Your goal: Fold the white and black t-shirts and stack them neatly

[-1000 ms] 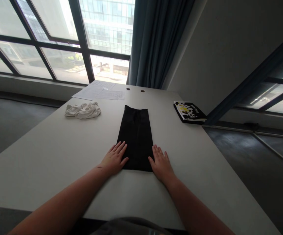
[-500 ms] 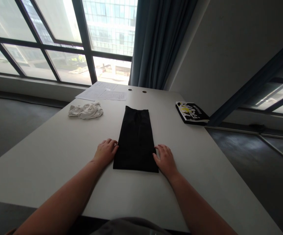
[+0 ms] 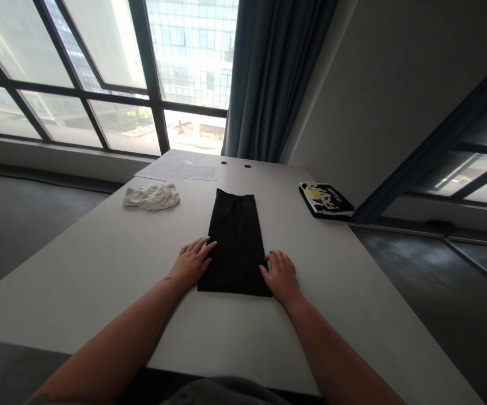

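Note:
Folded flat into a long panel, a pair of black shorts or trousers (image 3: 237, 242) lies on the white table in front of me, its narrower waistband end pointing away. My left hand (image 3: 193, 261) rests at its left edge, fingers spread, with the fingertips on the cloth. At the right edge my right hand (image 3: 280, 274) lies with the thumb on the fabric and the other fingers bent beside it on the tabletop. Neither hand grips the cloth.
A crumpled white cloth (image 3: 153, 197) lies on the table (image 3: 117, 253) to the left. Behind it are paper sheets (image 3: 197, 171). Black books (image 3: 327, 201) sit near the right edge. Two round cable holes, a curtain (image 3: 269, 84) and windows are at the far end.
My left hand has moved right and slightly forward onto the cloth, its fingers now more spread. The right hand has shifted slightly left. The view has tilted up a little.

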Available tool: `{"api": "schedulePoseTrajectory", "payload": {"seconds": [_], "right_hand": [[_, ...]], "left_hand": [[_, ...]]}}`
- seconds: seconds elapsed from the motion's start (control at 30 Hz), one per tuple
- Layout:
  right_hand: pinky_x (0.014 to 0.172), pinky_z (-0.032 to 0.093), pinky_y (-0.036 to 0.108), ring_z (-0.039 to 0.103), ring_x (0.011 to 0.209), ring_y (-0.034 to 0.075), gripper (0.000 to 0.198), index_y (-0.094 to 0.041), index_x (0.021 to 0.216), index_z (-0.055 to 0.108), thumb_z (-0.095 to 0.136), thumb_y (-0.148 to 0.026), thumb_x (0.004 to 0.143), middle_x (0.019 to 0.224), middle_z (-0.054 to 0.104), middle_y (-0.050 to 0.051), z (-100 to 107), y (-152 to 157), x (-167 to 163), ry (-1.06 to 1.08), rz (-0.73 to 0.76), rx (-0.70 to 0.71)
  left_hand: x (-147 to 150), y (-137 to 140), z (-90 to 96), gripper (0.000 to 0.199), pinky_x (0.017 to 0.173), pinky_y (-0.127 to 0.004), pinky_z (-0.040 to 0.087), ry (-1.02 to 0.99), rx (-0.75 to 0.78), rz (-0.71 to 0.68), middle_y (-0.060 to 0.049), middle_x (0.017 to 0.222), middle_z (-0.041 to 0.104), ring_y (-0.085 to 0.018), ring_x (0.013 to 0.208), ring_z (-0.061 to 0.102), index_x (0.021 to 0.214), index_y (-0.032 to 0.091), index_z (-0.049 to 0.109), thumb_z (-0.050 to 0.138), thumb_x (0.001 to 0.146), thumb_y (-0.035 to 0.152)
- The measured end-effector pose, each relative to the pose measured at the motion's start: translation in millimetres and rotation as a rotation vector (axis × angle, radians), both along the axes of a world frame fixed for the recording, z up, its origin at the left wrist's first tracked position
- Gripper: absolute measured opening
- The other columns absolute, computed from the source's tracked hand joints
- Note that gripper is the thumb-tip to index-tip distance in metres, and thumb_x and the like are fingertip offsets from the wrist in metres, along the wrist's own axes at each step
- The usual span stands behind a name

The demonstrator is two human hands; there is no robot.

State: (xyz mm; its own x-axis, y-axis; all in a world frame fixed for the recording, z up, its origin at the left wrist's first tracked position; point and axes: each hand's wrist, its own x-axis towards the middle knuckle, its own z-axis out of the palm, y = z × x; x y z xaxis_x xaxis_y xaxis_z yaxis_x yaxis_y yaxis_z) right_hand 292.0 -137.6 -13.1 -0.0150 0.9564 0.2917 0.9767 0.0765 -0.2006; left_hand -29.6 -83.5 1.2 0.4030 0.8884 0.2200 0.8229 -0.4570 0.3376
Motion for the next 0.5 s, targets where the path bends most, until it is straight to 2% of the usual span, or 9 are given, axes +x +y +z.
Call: {"api": "schedulePoseTrajectory", "payload": {"seconds": [0.07, 0.1, 0.17, 0.33, 0.5], "right_hand": [[0.119, 0.03, 0.059, 0.031, 0.153, 0.035, 0.047, -0.023, 0.147, 0.056, 0.048, -0.032, 0.101, 0.157, 0.051, 0.012, -1.8, 0.3, -1.0, -0.004, 0.035, -0.052], [0.121, 0.026, 0.062, 0.024, 0.157, 0.035, 0.053, -0.025, 0.155, 0.049, 0.045, -0.031, 0.102, 0.161, 0.047, 0.01, -1.9, 0.6, -1.4, -0.007, 0.061, -0.094], [0.123, 0.022, 0.066, 0.02, 0.159, 0.034, 0.055, -0.028, 0.159, 0.045, 0.041, -0.029, 0.104, 0.164, 0.044, 0.007, 0.1, 0.6, -2.4, -0.011, 0.105, -0.172], [0.124, 0.023, 0.065, 0.027, 0.158, 0.032, 0.052, -0.027, 0.155, 0.052, 0.045, -0.03, 0.104, 0.163, 0.046, 0.007, 13.7, -12.3, -6.5, -0.008, 0.123, -0.22], [0.124, 0.024, 0.064, 0.045, 0.146, 0.03, 0.047, -0.029, 0.147, 0.061, 0.05, -0.03, 0.101, 0.155, 0.055, 0.008, 20.3, -57.4, -7.5, 0.048, 0.176, -0.208]], "left_hand": [[1.0, 1.4, -6.3, 0.052, 0.125, -0.051, 0.032, 0.027, -0.032, -0.073, -0.004, 0.164, 0.047, -0.027, 0.154, 0.04, 0.154, 0.036, 0.05, 0.049, 0.102, 0.032], [1.3, 2.5, -8.9, 0.051, 0.127, -0.052, 0.03, 0.034, -0.049, -0.083, -0.004, 0.164, 0.048, -0.027, 0.154, 0.039, 0.153, 0.035, 0.052, 0.049, 0.102, 0.032], [1.3, 4.3, -12.0, 0.05, 0.128, -0.053, 0.029, 0.036, -0.063, -0.078, -0.004, 0.163, 0.049, -0.027, 0.154, 0.04, 0.152, 0.034, 0.054, 0.049, 0.103, 0.034], [-5.2, -5.0, -8.9, 0.05, 0.128, -0.054, 0.029, 0.049, -0.072, -0.083, -0.003, 0.163, 0.049, -0.026, 0.154, 0.04, 0.153, 0.035, 0.053, 0.049, 0.103, 0.036], [-26.7, -47.1, -7.5, 0.052, 0.126, -0.051, 0.032, 0.092, -0.063, -0.168, -0.001, 0.161, 0.051, -0.026, 0.15, 0.045, 0.154, 0.041, 0.05, 0.052, 0.103, 0.036]]}}
